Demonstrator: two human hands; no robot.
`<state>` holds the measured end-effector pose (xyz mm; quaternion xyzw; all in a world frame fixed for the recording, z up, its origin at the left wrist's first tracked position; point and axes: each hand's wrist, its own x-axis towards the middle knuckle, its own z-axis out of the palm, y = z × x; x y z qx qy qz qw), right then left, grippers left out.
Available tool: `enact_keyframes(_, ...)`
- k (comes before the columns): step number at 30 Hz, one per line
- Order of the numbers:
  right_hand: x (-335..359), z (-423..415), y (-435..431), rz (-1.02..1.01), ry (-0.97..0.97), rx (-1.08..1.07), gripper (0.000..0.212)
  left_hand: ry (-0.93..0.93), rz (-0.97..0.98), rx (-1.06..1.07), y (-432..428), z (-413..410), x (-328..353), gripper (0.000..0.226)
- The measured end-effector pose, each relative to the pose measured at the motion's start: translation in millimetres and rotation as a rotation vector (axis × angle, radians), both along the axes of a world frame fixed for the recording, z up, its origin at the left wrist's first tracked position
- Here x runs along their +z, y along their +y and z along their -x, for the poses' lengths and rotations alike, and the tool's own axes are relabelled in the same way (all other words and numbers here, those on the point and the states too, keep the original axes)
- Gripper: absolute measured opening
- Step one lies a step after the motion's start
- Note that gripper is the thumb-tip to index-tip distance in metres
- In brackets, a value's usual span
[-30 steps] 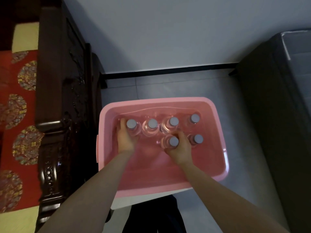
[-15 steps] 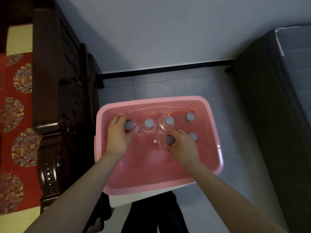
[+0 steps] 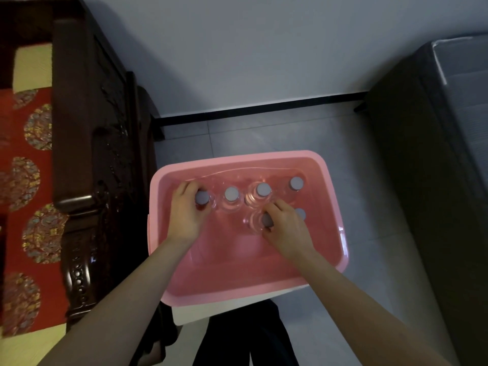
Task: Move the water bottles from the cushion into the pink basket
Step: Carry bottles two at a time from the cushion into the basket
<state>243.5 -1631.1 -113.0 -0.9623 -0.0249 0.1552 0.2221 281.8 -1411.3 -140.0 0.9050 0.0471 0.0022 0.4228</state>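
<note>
We look down on a dark carved wooden seat frame [image 3: 87, 154] at the left, carrying a red patterned cushion [image 3: 26, 180]; no bottle shows on the visible part of it. The pink basket [image 3: 335, 233] sits in front of us on a white support, over a grey tiled floor [image 3: 290, 136].

Six water bottles [image 3: 231, 194] stand upright in the basket: four in a row along the far wall, two in a second row nearer us. We judge the transfer well advanced or complete, since the cushion is only partly in view.

Our left hand [image 3: 186, 217] is curled around the leftmost bottle in the far row [image 3: 202, 198]. Our right hand [image 3: 286, 225] pinches the neck of the near-row bottle [image 3: 260, 220] just under its grey cap.

No brand, label or writing can be read on any bottle or on the basket.
</note>
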Motion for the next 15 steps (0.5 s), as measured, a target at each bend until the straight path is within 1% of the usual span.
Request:
enact_keyframes(3,10.5,-3.8,0.8,-0.009,0.055,0.001,0.035,0.048,-0.074,-0.056,5.3,-0.2,2.1,0.02)
enact_keyframes(6,31.1,-11.2,-10.3,-0.05,0.055,-0.05,0.043,0.128,-0.189,-0.136,8.5,-4.6,14.2,0.034)
enact_keyframes(8,52.9,-15.6,-20.5,-0.126,-0.013,-0.108,0.042,0.131,-0.206,-0.15,9.1,-8.1,35.7,0.042)
enact_keyframes(10,78.5,-21.2,-29.0,-0.18,-0.118,-0.154,0.042,0.077,-0.193,-0.168,10.4,-10.8,65.6,0.048)
enact_keyframes(12,103.8,-27.9,-34.5,-0.198,-0.197,-0.179,0.051,0.017,-0.18,-0.16,12.7,-11.1,100.0,0.048)
enact_keyframes(14,129.9,-33.3,-37.1,-0.2,-0.274,-0.157,0.063,-0.029,-0.16,-0.101,18.2,-7.4,135.5,0.047)
enact_keyframes(15,141.1,-35.4,-37.9,-0.201,-0.302,-0.15,0.064,-0.047,-0.147,-0.065,21.0,-4.8,150.7,0.046)
